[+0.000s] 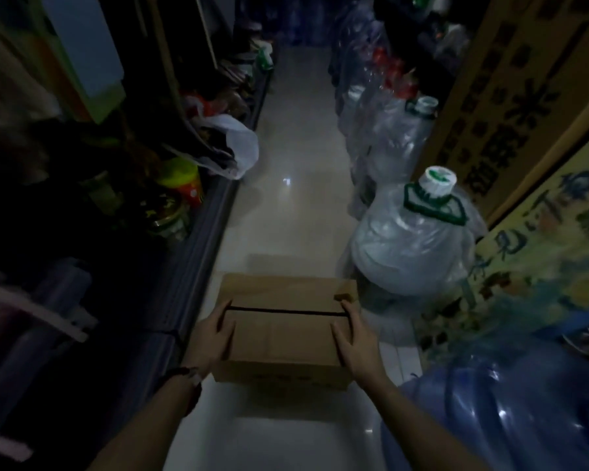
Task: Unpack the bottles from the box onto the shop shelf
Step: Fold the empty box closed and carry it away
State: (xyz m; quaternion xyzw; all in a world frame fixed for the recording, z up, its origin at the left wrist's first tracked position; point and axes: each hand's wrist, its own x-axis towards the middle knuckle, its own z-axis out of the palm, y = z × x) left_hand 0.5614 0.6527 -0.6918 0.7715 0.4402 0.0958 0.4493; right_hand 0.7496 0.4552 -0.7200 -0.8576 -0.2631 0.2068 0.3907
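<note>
Low in the middle of the frame, a closed brown cardboard box (284, 329) sits in the narrow aisle over the pale glossy tile floor (296, 164); whether it rests on the tiles or is held just above them cannot be told, though a shadow lies under its near edge. The left hand (213, 338) clasps the box's left end, fingers curled over the top edge beside the dark flap seam. The right hand (352, 338) grips the right end the same way, thumb on top. The flaps are still shut, so no bottles show and unpacking has not begun.

To do this step well, the box should probably stay level, with both hands holding evenly, since loose bottles inside could shift. It would best end up close to the dark shop shelf (198, 239) along the left of the frame, clear of the large plastic-wrapped water jug with a white cap (412, 246) just right of it. Then the seam can be opened from the middle.
</note>
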